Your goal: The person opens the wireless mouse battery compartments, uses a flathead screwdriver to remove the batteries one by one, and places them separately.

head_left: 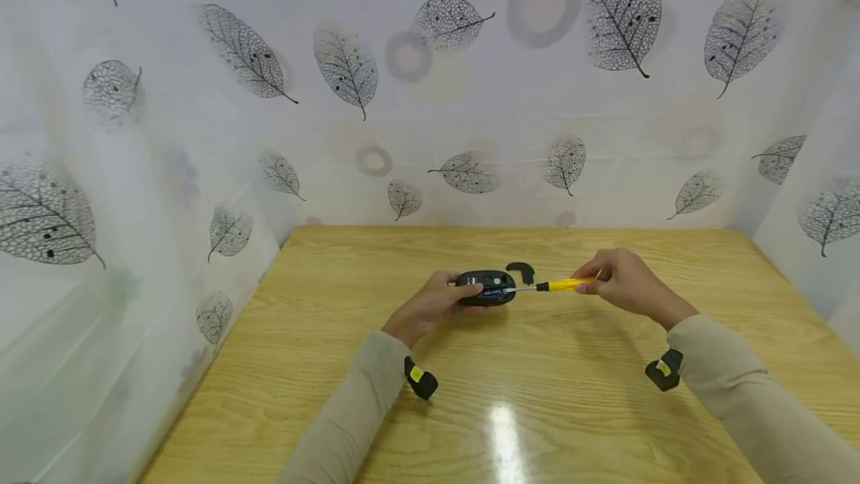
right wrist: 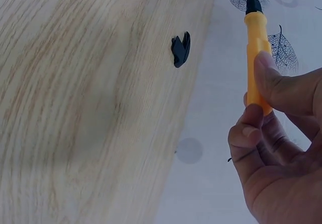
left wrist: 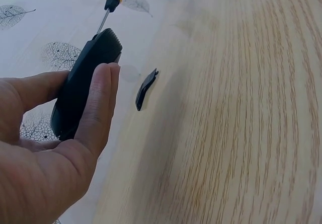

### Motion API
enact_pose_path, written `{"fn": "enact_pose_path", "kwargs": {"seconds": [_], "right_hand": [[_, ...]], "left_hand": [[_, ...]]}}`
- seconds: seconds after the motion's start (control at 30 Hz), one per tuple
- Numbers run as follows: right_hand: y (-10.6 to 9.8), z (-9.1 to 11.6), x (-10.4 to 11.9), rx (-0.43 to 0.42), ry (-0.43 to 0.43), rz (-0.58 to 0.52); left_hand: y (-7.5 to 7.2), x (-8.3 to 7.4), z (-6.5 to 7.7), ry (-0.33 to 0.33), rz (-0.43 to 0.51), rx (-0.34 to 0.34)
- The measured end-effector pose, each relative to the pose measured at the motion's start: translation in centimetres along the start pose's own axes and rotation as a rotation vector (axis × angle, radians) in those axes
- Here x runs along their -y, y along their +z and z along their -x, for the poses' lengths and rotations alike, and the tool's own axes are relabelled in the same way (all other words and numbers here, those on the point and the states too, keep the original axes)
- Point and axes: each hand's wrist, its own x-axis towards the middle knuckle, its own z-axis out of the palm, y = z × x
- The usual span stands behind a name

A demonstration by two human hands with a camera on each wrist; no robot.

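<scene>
A black computer mouse is held between the hands with its underside up, gripped between the thumb and fingers of the left hand; in the head view most of these fingers are hidden beneath it. A blue battery is seen in the open compartment; its label cannot be read. The yellow-handled screwdriver is pinched by the handle in the right hand, its shaft directed toward the left hand. Whether the battery is touched by the tip cannot be determined; in the left-wrist view the tip is hidden by the mouse. In the right-wrist view the mouse is cut off at the top edge. A black cover is located on the tabletop, just beyond the mouse. Beyond both hands, a leaf-patterned sheet is hung.
</scene>
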Motion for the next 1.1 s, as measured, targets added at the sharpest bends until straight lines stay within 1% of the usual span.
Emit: {"fn": "enact_pose_path", "kwargs": {"seconds": [0.23, 0.43, 0.8, 1.1], "right_hand": [[0.4, 0.1, -0.8, -0.001, 0.027, -0.053], [0.9, 0.3, -1.5, 0.003, 0.06, -0.106], [1.5, 0.5, -2.3, 0.018, 0.073, -0.186], [1.6, 0.6, -2.5, 0.024, 0.077, -0.223]], "left_hand": [[0.2, -0.1, 0.1, -0.007, 0.041, 0.004], [0.1, -0.1, 0.2, -0.005, 0.033, 0.015], [-0.1, 0.1, 0.2, -0.01, 0.029, 0.026], [-0.2, 0.2, 0.1, -0.015, 0.054, 0.042]]}}
